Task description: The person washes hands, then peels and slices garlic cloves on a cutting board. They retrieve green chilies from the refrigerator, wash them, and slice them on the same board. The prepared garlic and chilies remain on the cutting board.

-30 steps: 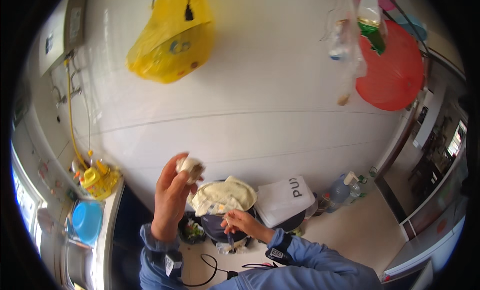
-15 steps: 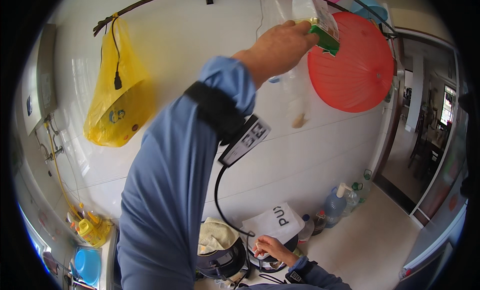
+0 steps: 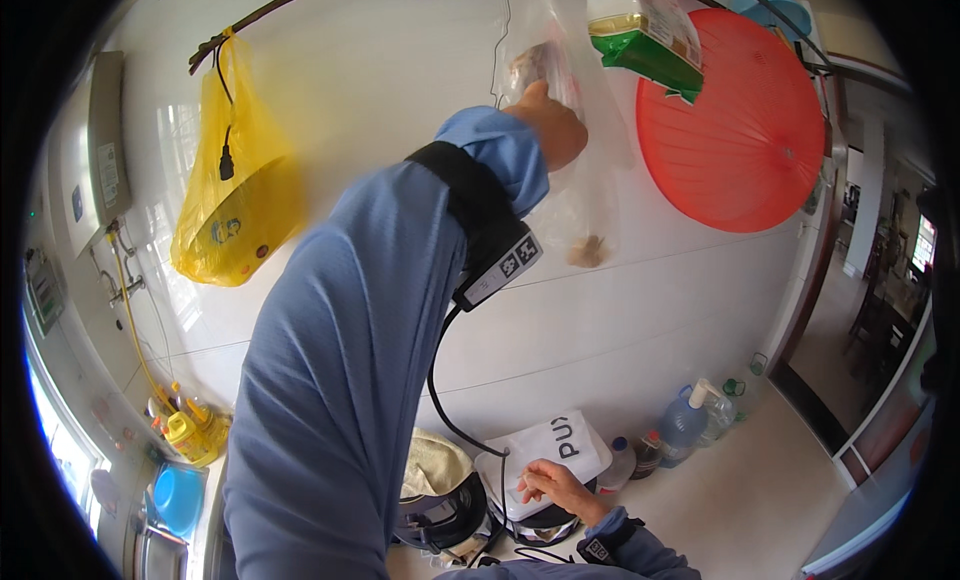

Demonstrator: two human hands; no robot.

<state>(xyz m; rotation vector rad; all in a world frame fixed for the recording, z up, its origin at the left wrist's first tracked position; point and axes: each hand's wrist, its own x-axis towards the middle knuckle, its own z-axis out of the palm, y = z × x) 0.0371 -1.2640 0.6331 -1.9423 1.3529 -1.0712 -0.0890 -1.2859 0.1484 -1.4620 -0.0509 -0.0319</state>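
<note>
My left hand (image 3: 552, 125) is raised against a hanging clear plastic bag (image 3: 597, 195) with a few things inside. One finger points up along the bag; the others are hidden behind the hand, so I cannot tell whether they grip it. Just to its right hangs a white and green package (image 3: 655, 52). Low down, my right hand (image 3: 560, 485) is held in front of a white bag with dark lettering (image 3: 560, 445). Its fingers are curled together, and what they hold, if anything, is too small to make out.
A red round cover (image 3: 730, 125) hangs at the right, a yellow plastic bag (image 3: 235, 215) at the left. Below stand a dark pot with a cloth (image 3: 440, 470) and several bottles (image 3: 685, 420). A blue basin (image 3: 178, 500) sits lower left; a doorway (image 3: 850, 280) opens at right.
My left hand has let go of the white and green package and moved down and left to the clear bag. The right hand has shifted slightly; the view has turned a little.
</note>
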